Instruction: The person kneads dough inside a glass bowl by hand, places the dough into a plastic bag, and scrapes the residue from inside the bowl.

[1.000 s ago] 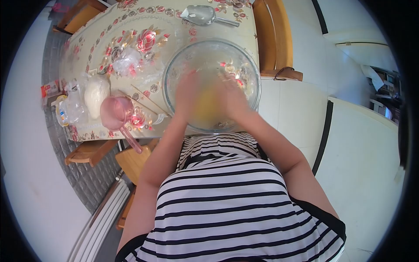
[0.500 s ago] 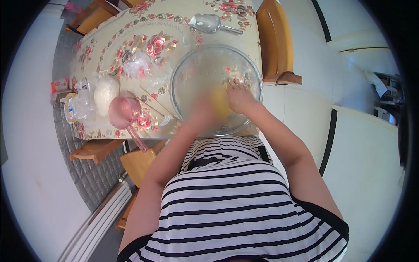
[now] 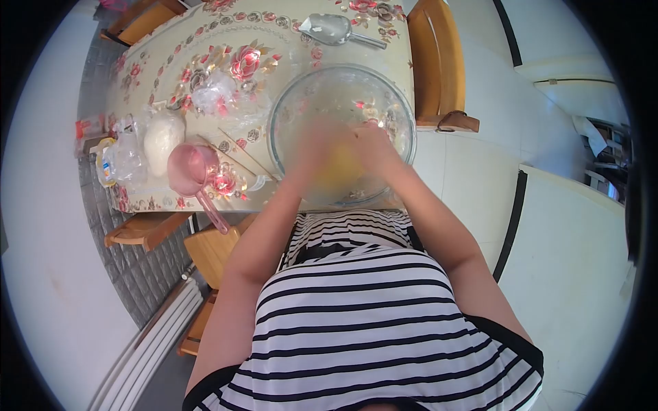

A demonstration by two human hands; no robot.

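Observation:
A large clear glass bowl [image 3: 275,140] stands at the table's near edge. Low inside it is a yellow, dough-like lump [image 3: 343,164], blurred by haze over the middle of the view. My left hand [image 3: 319,147] reaches into the bowl at the lump's left side, its fingers smeared. From the right, my right hand [image 3: 373,147] comes in against the lump's upper right side. Its fingers look bent inward, but the tips are lost in the blur, so whether either hand grips the lump is unclear.
Left of the bowl lie a pair of chopsticks [image 3: 248,156], a pink ladle-like dipper [image 3: 192,168], a white bagged lump [image 3: 164,142] and crumpled clear plastic [image 3: 214,94]. A clear scoop [image 3: 332,31] rests behind the bowl. A wooden chair [image 3: 436,65] stands at the table's right side.
My left hand has moved up and forward over the lump. My right hand, with fingers stretched out before, is now bent inward beside it. The view has shifted slightly.

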